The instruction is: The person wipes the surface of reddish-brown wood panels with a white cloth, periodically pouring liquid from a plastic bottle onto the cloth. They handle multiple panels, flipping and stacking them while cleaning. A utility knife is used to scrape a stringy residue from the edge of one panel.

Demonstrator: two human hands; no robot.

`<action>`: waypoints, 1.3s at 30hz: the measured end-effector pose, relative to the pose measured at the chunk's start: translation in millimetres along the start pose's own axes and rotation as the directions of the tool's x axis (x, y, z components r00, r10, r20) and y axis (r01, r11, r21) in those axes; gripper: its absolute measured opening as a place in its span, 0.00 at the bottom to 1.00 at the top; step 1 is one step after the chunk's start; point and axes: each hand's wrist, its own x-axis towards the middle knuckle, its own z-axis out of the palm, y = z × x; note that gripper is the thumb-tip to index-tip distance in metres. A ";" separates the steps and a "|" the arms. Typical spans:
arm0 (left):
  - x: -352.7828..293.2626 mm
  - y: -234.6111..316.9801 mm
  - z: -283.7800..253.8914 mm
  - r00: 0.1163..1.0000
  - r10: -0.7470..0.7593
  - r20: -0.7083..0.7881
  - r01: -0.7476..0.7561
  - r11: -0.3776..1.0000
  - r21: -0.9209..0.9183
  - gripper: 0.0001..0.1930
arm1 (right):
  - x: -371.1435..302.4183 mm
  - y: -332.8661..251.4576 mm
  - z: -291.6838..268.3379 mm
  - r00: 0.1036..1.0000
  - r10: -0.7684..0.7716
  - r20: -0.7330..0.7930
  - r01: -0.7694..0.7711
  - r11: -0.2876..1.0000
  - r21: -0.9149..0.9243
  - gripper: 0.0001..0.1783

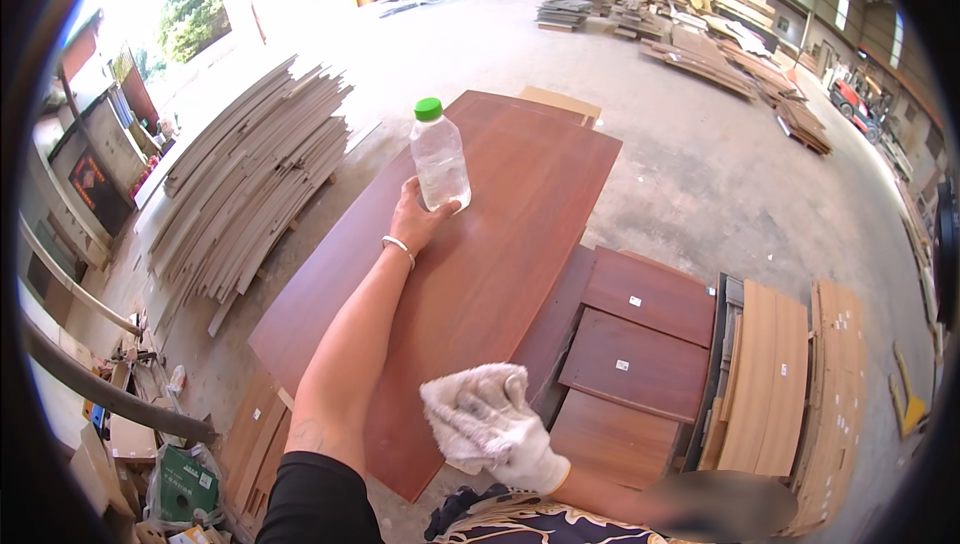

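My bare left hand (422,216), with a pale bracelet at the wrist, is closed round the lower part of a clear plastic bottle (440,159). The bottle has a green cap and clear liquid inside, and it stands nearly upright over the far half of a reddish-brown wooden panel (480,264). Whether its base touches the panel I cannot tell. Closer to my body, my right hand (530,449) wears a white glove and grips a fluffy whitish cloth (465,409) above the panel's near right edge. The cloth hides some of the gloved fingers.
Stacked boards (250,184) lie on the floor to the left. Dark red panels (640,364) and lighter wood planks (765,374) are at the right. A green box (188,484) sits at lower left. Far right stands a red forklift (850,99), near more timber piles (700,54).
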 end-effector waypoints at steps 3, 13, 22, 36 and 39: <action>-11.2 -19.0 -30.8 0.998 0.016 -0.054 -0.010 0.995 0.094 0.46 | 3.1 -30.9 6.3 0.997 -0.053 0.049 0.054 0.998 -0.027 0.35; -286.4 -50.7 -207.2 0.995 0.088 -0.051 -0.063 0.925 0.374 0.30 | 29.6 9.9 -25.2 0.998 0.058 -0.014 -0.059 0.963 -0.261 0.29; -418.7 6.1 -152.5 0.795 -0.413 0.445 0.521 0.088 -0.849 0.26 | 45.9 -12.5 10.3 0.975 0.115 -0.191 -0.108 0.993 0.048 0.17; -419.8 14.9 -153.6 0.849 -0.102 0.519 0.436 -0.421 -0.795 0.47 | 42.1 -88.7 11.0 0.956 -0.217 0.196 0.261 0.935 -0.239 0.26; -424.0 17.1 -153.5 0.862 -0.090 0.499 0.434 -0.376 -0.819 0.47 | 67.9 1.9 -21.3 1.000 0.018 -0.014 -0.019 0.996 -0.090 0.21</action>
